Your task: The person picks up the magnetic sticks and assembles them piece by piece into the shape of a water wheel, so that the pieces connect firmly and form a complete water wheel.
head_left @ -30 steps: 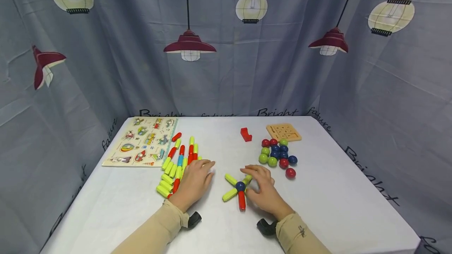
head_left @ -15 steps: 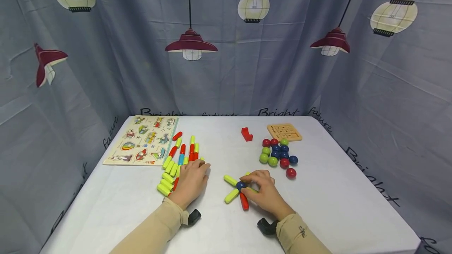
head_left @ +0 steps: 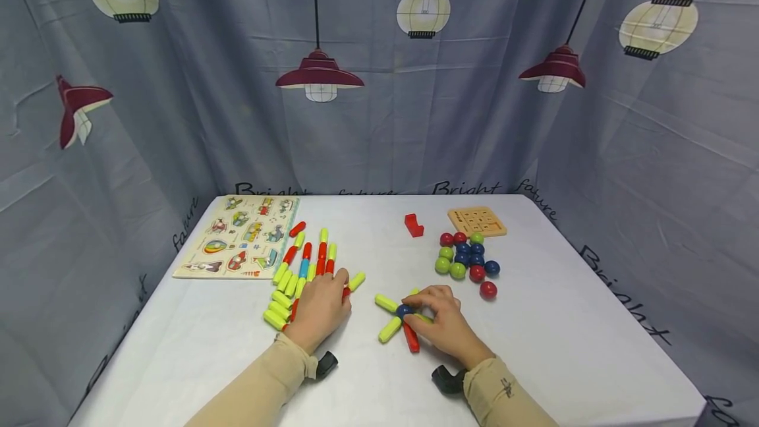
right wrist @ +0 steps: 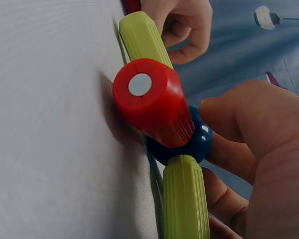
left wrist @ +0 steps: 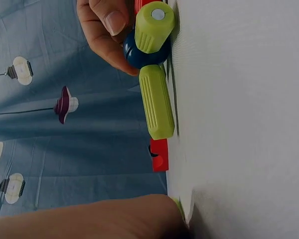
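Note:
In the head view, my right hand (head_left: pixel 439 321) pinches a blue ball (head_left: pixel 404 311) between thumb and fingers. Ridged magnetic rods stick out from the ball like a star: several yellow-green, such as this yellow-green rod (head_left: pixel 389 329), and one red rod (right wrist: pixel 149 99) with a pale disc in its end. My left hand (head_left: pixel 320 308) is at the right side of the rod pile, its thumb and fingers around a red magnetic rod (head_left: pixel 346 292). A yellow-green rod (head_left: pixel 357 281) extends from that red rod's far end. The left palm hides part of the pile.
Loose red, yellow-green and blue rods (head_left: pixel 283 300) lie left of the left hand. Behind them is a picture puzzle board (head_left: pixel 196 269). At the right are red, green and blue balls (head_left: pixel 462 260), a wooden board (head_left: pixel 477 221) and a red angled block (head_left: pixel 414 225).
My right hand has closed its thumb and fingers on the blue ball, and the star has turned slightly. The left hand has drawn a red and yellow-green rod pair out to the right.

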A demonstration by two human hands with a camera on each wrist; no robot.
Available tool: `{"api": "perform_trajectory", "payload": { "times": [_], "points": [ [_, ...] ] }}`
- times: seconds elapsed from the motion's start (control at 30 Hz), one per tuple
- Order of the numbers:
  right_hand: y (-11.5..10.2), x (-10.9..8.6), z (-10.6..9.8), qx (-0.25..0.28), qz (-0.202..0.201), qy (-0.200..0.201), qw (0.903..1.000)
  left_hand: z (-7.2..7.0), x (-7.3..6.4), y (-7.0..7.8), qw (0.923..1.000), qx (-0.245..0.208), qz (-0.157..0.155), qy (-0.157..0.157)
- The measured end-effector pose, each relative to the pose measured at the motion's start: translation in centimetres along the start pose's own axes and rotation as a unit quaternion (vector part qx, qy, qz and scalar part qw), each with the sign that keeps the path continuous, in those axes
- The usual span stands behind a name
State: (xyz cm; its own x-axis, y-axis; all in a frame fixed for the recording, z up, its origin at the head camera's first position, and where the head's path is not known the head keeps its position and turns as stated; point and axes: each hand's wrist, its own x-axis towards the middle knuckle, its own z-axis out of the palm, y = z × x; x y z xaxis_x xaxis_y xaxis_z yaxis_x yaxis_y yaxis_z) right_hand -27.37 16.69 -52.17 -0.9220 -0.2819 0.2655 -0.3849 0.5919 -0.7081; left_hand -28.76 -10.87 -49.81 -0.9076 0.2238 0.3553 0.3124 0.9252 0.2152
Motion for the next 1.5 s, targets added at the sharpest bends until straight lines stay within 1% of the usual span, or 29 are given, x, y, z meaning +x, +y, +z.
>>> {"api": "perform_trajectory", "payload": {
  "times": [0.07, 0.3, 0.47, 0.67, 0.73, 0.8, 0.87, 0.9, 0.93, 1.0, 1.03, 1.1, 1.17, 1.23, 1.27, 1.4, 1.5],
  "points": [
    [0.01, 0.02, -0.01, -0.002, -0.001, 0.0, 1.0, 0.0, 0.03, 0.05, 1.0, 0.008, 0.001, -0.002],
    [-0.08, -0.03, -0.07, 0.003, 0.005, -0.005, 1.0, 0.01, -0.17, 0.43, 0.9984, 0.046, 0.014, -0.028],
    [-0.03, -0.11, -0.08, 0.008, 0.011, -0.01, 0.9999, -0.15, -0.44, 0.78, 0.9971, 0.066, 0.017, -0.034],
    [-0.07, -0.18, -0.11, 0.01, 0.016, -0.007, 0.9998, -0.02, -0.53, 0.84, 0.9959, 0.087, 0.02, -0.017],
    [-0.06, -0.18, -0.1, 0.006, 0.015, -0.005, 0.9999, 0.01, -0.53, 0.78, 0.9954, 0.094, 0.018, -0.005],
    [-0.07, -0.17, -0.09, -0.003, 0.014, -0.004, 0.9999, -0.02, -0.5, 0.73, 0.9956, 0.091, 0.021, 0.011],
    [-0.13, -0.13, -0.1, -0.012, 0.014, -0.002, 0.9998, -0.11, -0.44, 0.7, 0.9967, 0.068, 0.034, 0.029],
    [-0.19, -0.11, -0.12, -0.015, 0.015, -0.001, 0.9998, -0.18, -0.4, 0.69, 0.9972, 0.047, 0.045, 0.037],
    [-0.22, -0.08, -0.15, -0.017, 0.015, -0.001, 0.9998, -0.25, -0.38, 0.68, 0.9976, 0.019, 0.054, 0.04],
    [-0.33, -0.06, -0.23, -0.017, 0.008, 0.001, 0.9998, -0.35, -0.3, 0.63, 0.9955, -0.044, 0.074, 0.04],
    [-0.37, -0.04, -0.23, -0.018, 0.004, -0.002, 0.9998, -0.35, -0.31, 0.55, 0.9931, -0.081, 0.079, 0.031],
    [-0.38, 0.01, -0.24, -0.022, -0.005, -0.006, 0.9997, -0.33, -0.31, 0.36, 0.9853, -0.15, 0.081, 0.006],
    [-0.35, 0.07, -0.24, -0.024, -0.014, -0.008, 0.9996, -0.21, -0.28, 0.14, 0.9766, -0.196, 0.085, -0.021],
    [-0.33, 0.03, -0.25, -0.019, -0.01, -0.005, 0.9998, -0.13, -0.19, 0.06, 0.9688, -0.227, 0.087, -0.05],
    [-0.31, 0.03, -0.24, -0.014, -0.005, -0.002, 0.9999, -0.07, -0.13, 0.04, 0.9662, -0.234, 0.09, -0.059],
    [-0.28, 0.06, -0.12, 0.006, 0.009, 0.005, 0.9999, 0.05, -0.02, 0.15, 0.9598, -0.249, 0.093, -0.092],
    [-0.23, 0.12, -0.04, 0.016, 0.004, -0.002, 0.9999, 0.05, -0.09, 0.43, 0.9543, -0.255, 0.1, -0.12]
  ]
}}
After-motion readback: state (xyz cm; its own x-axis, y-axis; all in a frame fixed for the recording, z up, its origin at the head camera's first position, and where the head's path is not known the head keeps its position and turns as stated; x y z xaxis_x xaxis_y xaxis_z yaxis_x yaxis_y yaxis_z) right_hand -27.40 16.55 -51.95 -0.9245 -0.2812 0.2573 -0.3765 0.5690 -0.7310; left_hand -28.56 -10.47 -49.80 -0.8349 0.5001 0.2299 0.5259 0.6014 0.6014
